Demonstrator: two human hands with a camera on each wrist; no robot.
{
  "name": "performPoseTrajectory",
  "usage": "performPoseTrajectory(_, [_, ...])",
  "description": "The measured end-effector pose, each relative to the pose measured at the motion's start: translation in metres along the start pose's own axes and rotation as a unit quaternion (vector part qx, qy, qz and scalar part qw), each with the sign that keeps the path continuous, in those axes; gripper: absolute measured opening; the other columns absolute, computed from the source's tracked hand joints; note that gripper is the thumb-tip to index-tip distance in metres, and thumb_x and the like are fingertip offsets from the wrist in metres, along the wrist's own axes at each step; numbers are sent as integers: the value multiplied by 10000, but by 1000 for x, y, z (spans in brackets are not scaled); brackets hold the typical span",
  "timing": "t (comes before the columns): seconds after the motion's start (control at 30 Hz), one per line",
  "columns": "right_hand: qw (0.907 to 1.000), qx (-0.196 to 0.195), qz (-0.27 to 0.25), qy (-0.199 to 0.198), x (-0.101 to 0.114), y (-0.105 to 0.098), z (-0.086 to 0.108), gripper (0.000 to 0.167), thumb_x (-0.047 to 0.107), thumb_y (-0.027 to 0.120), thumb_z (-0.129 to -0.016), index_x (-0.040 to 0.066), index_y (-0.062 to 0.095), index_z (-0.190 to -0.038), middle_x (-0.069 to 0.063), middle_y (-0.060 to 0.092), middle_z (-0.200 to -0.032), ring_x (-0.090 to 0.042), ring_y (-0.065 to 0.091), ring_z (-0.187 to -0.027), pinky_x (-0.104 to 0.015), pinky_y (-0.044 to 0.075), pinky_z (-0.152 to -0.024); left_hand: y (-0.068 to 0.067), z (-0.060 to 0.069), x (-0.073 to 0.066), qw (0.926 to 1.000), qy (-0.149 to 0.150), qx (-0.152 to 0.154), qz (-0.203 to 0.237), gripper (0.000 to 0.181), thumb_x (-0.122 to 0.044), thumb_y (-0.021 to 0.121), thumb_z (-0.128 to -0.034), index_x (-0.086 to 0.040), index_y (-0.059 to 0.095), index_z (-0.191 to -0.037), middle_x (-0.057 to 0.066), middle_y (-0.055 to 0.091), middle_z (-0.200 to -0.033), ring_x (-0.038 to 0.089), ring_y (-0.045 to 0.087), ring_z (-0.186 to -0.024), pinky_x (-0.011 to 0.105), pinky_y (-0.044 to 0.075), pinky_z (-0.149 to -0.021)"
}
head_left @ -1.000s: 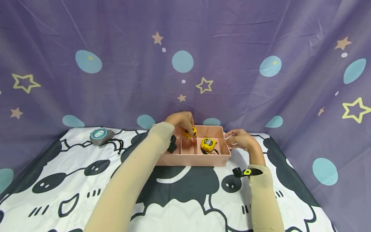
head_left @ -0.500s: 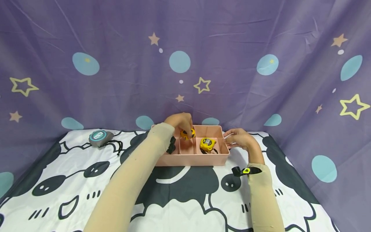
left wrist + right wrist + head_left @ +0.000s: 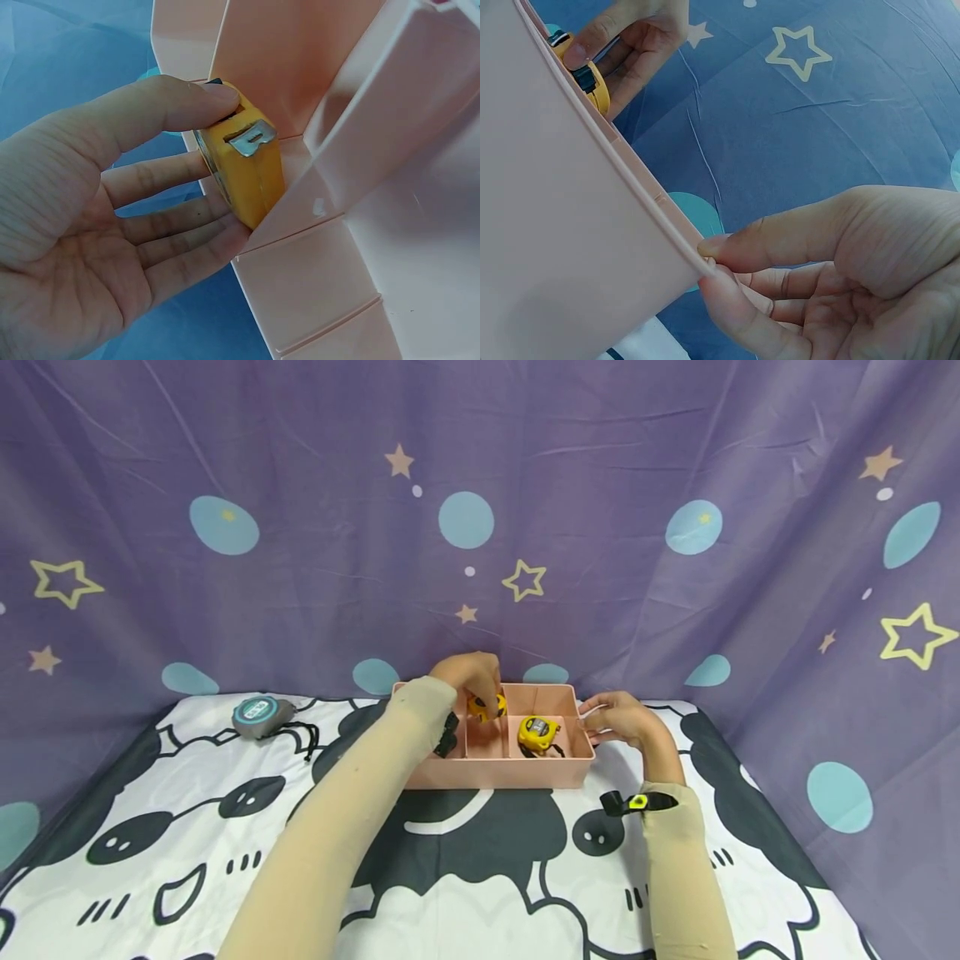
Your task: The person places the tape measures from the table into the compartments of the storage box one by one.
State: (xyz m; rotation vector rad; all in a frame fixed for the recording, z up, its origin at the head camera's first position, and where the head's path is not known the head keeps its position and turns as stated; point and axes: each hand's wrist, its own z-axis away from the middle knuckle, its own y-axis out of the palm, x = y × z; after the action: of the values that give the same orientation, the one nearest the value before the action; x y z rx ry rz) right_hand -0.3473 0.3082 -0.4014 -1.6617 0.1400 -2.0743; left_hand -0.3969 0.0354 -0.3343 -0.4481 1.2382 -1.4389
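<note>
As left grip [image 3: 90, 240] pinches | tape measure [image 3: 259, 176] between thumb [image 3: 161, 109] and fingers [image 3: 154, 176]

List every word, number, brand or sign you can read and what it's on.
No text is readable.
Gray tape measure: white marks on its teal face, too small.
Boxed yellow tape measure: marks on its dark label, too small.
Held yellow tape measure: none legible.
Black wrist strap: yellow patch, too small.

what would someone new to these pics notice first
Probably the purple star-print curtain, filling the background of the head view. In front, near the centre, sits a pink box: one yellow tape lies in its right compartment, and the left hand grips a second tape.
</note>
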Motion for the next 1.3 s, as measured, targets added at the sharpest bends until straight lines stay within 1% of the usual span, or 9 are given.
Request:
performPoseTrajectory(0.13, [10000,3,2,-2,-1,1,0,455,18,631,-912,-142,505,-1320,-55,676,-934,-117,662,-765,-314,613,-783,0,1,-1,10000,-11,78,2,198,-110,847,-756,-88,663,-686,129,695,-883,203,567,-756,428,571,-895])
performPoseTrajectory(0.27, [10000,2,3,-16,-1,0,0,448,12,627,-906,-145,509,-1309,-66,679,-934,-119,663,-759,-304,612,-772,-1,0,-2,10000,-22,89,-26,195,-106,848,-759,-85,667,-692,122,700,-892,202,579,-769,381,581,-830])
performPoseTrajectory(0.37, [10000,1,0,-18,-1,0,0,444,9,624,-905,-144,509,-1305,-54,676,-916,-117,661,-751,-291,609,-760,-1,-3,-3,9999,-34,87,-64,219,-96,847,-747,-95,647,-655,99,672,-847,193,571,-748,343,558,-765])
performPoseTrajectory(0.5, [10000,12,-25,-15,-1,1,0,441,4,624,-907,-147,507,-1305,-49,675,-910,-116,661,-748,-281,606,-748,-2,-4,-3,9999,-78,128,-61,236,-82,843,-736,-94,625,-647,77,633,-813,194,564,-741,360,564,-799])
performPoseTrajectory(0.67, [10000,-5,-33,3,0,1,0,438,3,624,-907,-146,508,-1302,-51,675,-913,-116,660,-746,-280,606,-744,-2,-4,-5,9997,-126,148,-156,175,-91,848,-739,-74,676,-768,97,700,-932,208,629,-792,365,604,-830])
performPoseTrajectory(0.8, [10000,-20,-20,30,0,1,0,439,3,627,-909,-143,507,-1305,-47,676,-921,-115,660,-751,-306,610,-772,-2,-6,-7,9995,-216,154,-185,188,-89,851,-732,-48,718,-858,152,743,-1054,239,688,-822,366,627,-785])
performPoseTrajectory(0.93, [10000,-18,-22,34,-1,1,0,453,10,630,-909,-144,502,-1315,-47,676,-927,-112,660,-753,-312,609,-779,-3,-8,-9,9990,-357,208,-161,258,-101,874,-731,-33,729,-933,179,738,-1112,264,721,-848,341,631,-709])
performPoseTrajectory(1.13, [10000,-2,-61,13,-1,1,0,451,16,638,-914,-145,506,-1313,-42,668,-925,-110,662,-750,-291,609,-748,-7,-8,-14,9962,-548,291,-618,412,-186,896,-744,-42,693,-1073,138,717,-1162,257,707,-1007,305,605,-747])
performPoseTrajectory(1.3, [10000,31,-79,-46,-1,1,1,431,7,631,-919,-148,505,-1301,-66,696,-915,-113,658,-749,-281,606,-733,-10,-9,-17,9932,-593,360,-933,401,-215,896,-744,-54,711,-1061,94,713,-1109,222,674,-978,304,566,-750])
